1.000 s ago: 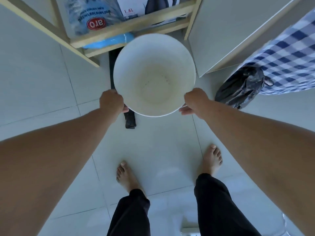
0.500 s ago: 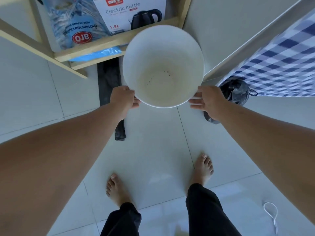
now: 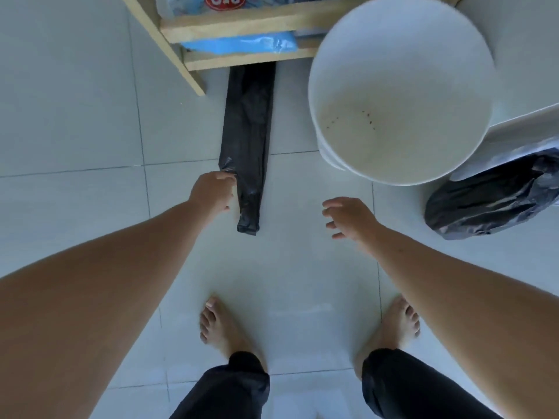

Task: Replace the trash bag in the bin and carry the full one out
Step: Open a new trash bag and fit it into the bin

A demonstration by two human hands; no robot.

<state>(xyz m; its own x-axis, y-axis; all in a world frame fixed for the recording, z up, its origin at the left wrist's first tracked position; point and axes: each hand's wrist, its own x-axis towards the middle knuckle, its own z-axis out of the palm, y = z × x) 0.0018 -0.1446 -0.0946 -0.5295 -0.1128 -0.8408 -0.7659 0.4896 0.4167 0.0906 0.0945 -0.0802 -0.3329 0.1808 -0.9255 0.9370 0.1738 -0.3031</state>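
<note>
The empty white bin point(image 3: 393, 65) stands on the tiled floor at the upper right, with a few dark specks on its bottom and no liner inside. A flat, folded black trash bag point(image 3: 248, 131) lies on the floor left of the bin, its far end under a shelf. My left hand point(image 3: 211, 192) rests against the bag's near left edge with its fingertips curled onto the plastic; whether it grips is hidden. My right hand point(image 3: 348, 217) hovers in front of the bin, fingers spread, holding nothing. The full black trash bag point(image 3: 490, 204) sits on the floor right of the bin.
A wooden shelf unit point(image 3: 236, 27) holds a blue plastic pack point(image 3: 239, 45) and a water-bottle pack at the top. A white cabinet edge point(image 3: 520, 122) stands behind the bin. My bare feet point(image 3: 217, 325) are on the light tiles below.
Both hands have let go of the bin, which now stands on the floor at the right. My left hand has moved down to the folded bag, and my right hand has drawn back open.
</note>
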